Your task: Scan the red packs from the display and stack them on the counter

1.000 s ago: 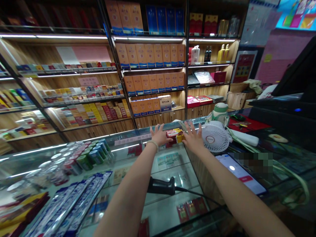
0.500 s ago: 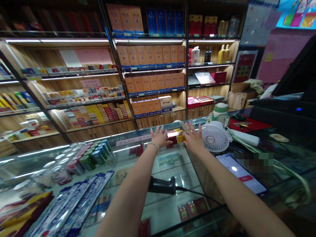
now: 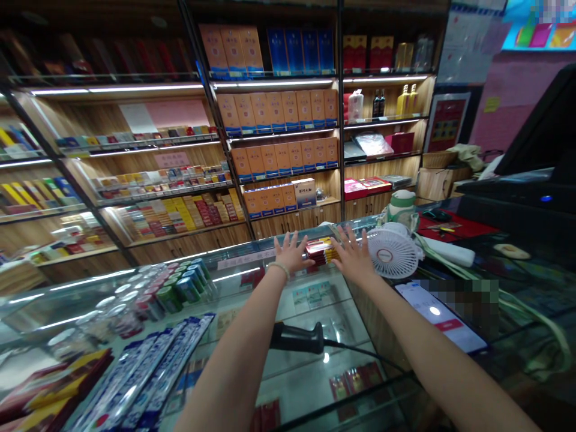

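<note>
Red-and-yellow packets (image 3: 320, 249) lay stacked between the left hand (image 3: 291, 257) and right hand (image 3: 354, 261). Both hands' fingers were spread, ungrasping; contact was unclear.

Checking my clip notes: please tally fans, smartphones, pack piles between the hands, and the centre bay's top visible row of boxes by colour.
Electric fan: 1
Smartphone: 1
Red-and-yellow pack pile: 1
Orange boxes: 3
Blue boxes: 4
Total: 10

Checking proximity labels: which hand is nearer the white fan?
Right. The right hand is just left of the white fan; contact is unclear. The left hand is farther left, across the red-and-yellow packs.
</note>
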Motion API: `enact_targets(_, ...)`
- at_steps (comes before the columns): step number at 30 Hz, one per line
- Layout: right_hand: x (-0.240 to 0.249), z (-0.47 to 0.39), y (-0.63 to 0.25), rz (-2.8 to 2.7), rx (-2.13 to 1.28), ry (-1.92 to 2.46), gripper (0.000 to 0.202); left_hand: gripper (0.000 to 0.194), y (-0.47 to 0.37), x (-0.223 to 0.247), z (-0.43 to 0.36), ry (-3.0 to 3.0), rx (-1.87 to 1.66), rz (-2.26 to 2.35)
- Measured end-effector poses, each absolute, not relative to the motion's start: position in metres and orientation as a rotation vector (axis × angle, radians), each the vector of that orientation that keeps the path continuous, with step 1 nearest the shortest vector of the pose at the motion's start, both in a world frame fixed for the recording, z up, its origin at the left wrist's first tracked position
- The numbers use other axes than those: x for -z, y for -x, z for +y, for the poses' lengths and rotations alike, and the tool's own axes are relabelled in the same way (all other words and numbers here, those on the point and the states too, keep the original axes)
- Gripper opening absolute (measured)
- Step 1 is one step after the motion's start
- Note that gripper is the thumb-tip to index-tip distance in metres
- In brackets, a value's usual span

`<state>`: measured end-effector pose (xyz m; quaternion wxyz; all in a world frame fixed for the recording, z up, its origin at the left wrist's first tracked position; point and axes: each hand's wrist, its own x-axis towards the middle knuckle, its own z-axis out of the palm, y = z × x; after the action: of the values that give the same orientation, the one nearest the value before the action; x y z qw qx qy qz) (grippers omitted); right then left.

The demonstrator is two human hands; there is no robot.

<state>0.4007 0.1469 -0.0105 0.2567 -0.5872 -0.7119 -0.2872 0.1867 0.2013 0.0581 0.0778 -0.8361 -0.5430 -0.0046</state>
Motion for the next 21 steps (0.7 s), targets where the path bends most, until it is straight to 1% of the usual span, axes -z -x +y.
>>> enact_targets(5,0.012,0.145,-0.398,-1.933,0.767,1.554,0.067,0.086,-0.179,-0.066,0.191,2.473,0.027,-1.610)
enact_targets(11,0.004,0.142,-0.389,-1.932,0.846,1.461,0.064,0.082,-0.166,-0.086,0.173,2.420,0.095,-1.547)
enact_targets(21,-0.026,0.130,-0.378,-1.929,0.954,1.331,0.055,0.072,-0.140,-0.109,0.138,2.347,0.231,-1.443)
